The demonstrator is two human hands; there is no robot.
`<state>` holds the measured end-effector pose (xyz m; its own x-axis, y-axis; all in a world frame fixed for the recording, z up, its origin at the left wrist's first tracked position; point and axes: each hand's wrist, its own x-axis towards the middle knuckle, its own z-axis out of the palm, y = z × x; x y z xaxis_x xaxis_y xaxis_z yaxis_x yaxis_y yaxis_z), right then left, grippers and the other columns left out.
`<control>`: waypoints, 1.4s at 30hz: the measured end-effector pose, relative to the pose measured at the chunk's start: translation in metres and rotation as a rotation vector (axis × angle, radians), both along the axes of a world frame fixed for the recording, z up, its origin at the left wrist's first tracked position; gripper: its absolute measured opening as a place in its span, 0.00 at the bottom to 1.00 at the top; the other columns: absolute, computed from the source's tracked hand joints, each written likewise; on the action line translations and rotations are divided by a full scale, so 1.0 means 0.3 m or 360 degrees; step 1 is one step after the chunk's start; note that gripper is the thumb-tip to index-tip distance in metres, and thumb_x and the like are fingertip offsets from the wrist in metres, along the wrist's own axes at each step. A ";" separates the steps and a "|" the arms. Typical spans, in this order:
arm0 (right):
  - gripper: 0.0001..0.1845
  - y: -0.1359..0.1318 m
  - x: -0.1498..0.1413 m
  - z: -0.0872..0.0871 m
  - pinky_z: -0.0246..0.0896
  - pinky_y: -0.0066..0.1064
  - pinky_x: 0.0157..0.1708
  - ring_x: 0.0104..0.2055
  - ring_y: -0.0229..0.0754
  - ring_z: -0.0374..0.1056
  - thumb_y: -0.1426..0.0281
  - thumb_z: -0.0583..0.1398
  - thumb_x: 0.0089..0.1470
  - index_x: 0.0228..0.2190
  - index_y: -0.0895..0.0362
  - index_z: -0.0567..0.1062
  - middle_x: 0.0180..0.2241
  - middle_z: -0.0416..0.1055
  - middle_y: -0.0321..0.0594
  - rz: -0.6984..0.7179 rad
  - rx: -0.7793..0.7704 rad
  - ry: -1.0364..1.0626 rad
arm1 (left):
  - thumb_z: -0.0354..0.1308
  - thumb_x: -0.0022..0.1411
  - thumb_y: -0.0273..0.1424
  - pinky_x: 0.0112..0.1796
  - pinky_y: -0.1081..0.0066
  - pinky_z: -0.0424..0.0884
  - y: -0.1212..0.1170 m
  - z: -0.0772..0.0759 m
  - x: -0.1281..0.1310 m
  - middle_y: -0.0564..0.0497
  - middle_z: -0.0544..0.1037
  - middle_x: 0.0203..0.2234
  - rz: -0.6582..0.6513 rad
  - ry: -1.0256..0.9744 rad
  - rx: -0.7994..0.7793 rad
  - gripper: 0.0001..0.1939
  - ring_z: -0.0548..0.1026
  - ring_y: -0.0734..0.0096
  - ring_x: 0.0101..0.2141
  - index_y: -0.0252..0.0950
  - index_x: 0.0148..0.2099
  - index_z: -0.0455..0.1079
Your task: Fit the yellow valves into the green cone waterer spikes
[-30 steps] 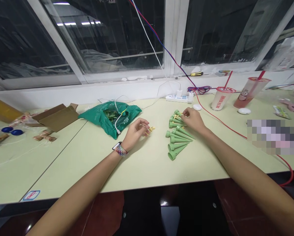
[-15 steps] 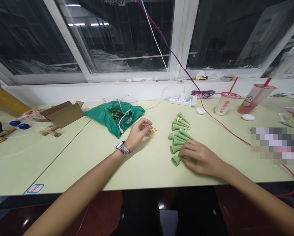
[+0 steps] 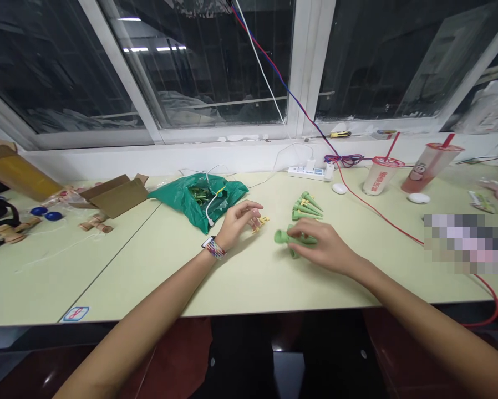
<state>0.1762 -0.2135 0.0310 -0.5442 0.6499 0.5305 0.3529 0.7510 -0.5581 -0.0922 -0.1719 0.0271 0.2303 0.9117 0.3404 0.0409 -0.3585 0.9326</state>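
My right hand (image 3: 321, 246) is closed around a green plastic spike (image 3: 283, 237), which lies on its side on the surface (image 3: 240, 288), its wide end poking out at 9 o'clock. Another green end shows under my palm, though I can't tell whether I'm holding that one too. At 12 o'clock from the spike is a row of matching spikes (image 3: 306, 206), lying side by side with their points aligned, probably so each is easy to pick out. At 9 o'clock, my left hand (image 3: 240, 219) rests half open, its fingertips just beside small beige plastic pieces (image 3: 260, 223), apparently keeping them within reach; I see nothing held in it. Further out, a green plastic bag (image 3: 197, 202) sits at 10 o'clock, a power strip (image 3: 308, 174) at 12, and two drink cups (image 3: 382, 175) at 2.
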 end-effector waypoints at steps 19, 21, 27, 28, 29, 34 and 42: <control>0.10 0.225 -0.434 -0.010 0.61 0.35 0.47 0.47 0.47 0.68 0.75 0.59 0.61 0.40 0.57 0.81 0.43 0.78 0.44 -0.0020 0.0031 -0.0336 | 0.65 0.48 0.37 0.29 0.73 0.73 0.133 0.008 -0.122 0.52 0.77 0.29 0.0773 -0.0926 -0.0189 0.20 0.76 0.72 0.26 0.34 0.43 0.75; 0.13 0.213 -0.449 -0.020 0.59 0.38 0.49 0.49 0.50 0.65 0.78 0.58 0.61 0.41 0.58 0.82 0.44 0.78 0.47 0.0049 0.0236 -0.0610 | 0.64 0.47 0.37 0.27 0.73 0.71 0.139 0.003 -0.129 0.53 0.76 0.27 0.0833 -0.0944 -0.0179 0.20 0.74 0.74 0.24 0.33 0.43 0.75; 0.15 0.205 -0.456 -0.045 0.54 0.41 0.48 0.48 0.51 0.63 0.79 0.55 0.64 0.40 0.59 0.82 0.41 0.78 0.47 0.0132 0.0488 -0.0816 | 0.64 0.46 0.38 0.24 0.75 0.68 0.146 -0.003 -0.131 0.53 0.76 0.26 0.0876 -0.0943 -0.0202 0.20 0.72 0.76 0.22 0.33 0.42 0.75; 0.15 0.205 -0.452 -0.048 0.54 0.41 0.49 0.49 0.51 0.63 0.79 0.55 0.64 0.40 0.59 0.82 0.41 0.78 0.46 0.0149 0.0508 -0.0811 | 0.63 0.46 0.38 0.24 0.75 0.68 0.146 -0.003 -0.131 0.53 0.76 0.26 0.0869 -0.0941 -0.0202 0.20 0.72 0.76 0.22 0.33 0.42 0.75; 0.15 0.205 -0.447 -0.050 0.53 0.42 0.49 0.49 0.51 0.63 0.79 0.55 0.64 0.41 0.58 0.82 0.41 0.78 0.46 0.0165 0.0520 -0.0806 | 0.63 0.46 0.38 0.24 0.75 0.68 0.146 -0.003 -0.130 0.53 0.75 0.26 0.0861 -0.0937 -0.0199 0.21 0.72 0.76 0.22 0.33 0.42 0.75; 0.14 0.204 -0.431 -0.053 0.52 0.40 0.48 0.49 0.50 0.63 0.79 0.58 0.61 0.40 0.57 0.83 0.40 0.78 0.46 0.0193 0.0482 -0.0804 | 0.63 0.47 0.37 0.24 0.74 0.69 0.142 -0.006 -0.124 0.53 0.76 0.26 0.0838 -0.0926 -0.0193 0.21 0.72 0.75 0.22 0.32 0.43 0.76; 0.12 0.224 -0.446 -0.055 0.54 0.39 0.45 0.45 0.50 0.64 0.80 0.58 0.58 0.36 0.56 0.80 0.37 0.76 0.45 0.0158 0.0450 -0.0814 | 0.64 0.47 0.37 0.25 0.73 0.68 0.135 -0.011 -0.119 0.53 0.75 0.27 0.0748 -0.0896 -0.0273 0.22 0.72 0.75 0.23 0.32 0.44 0.76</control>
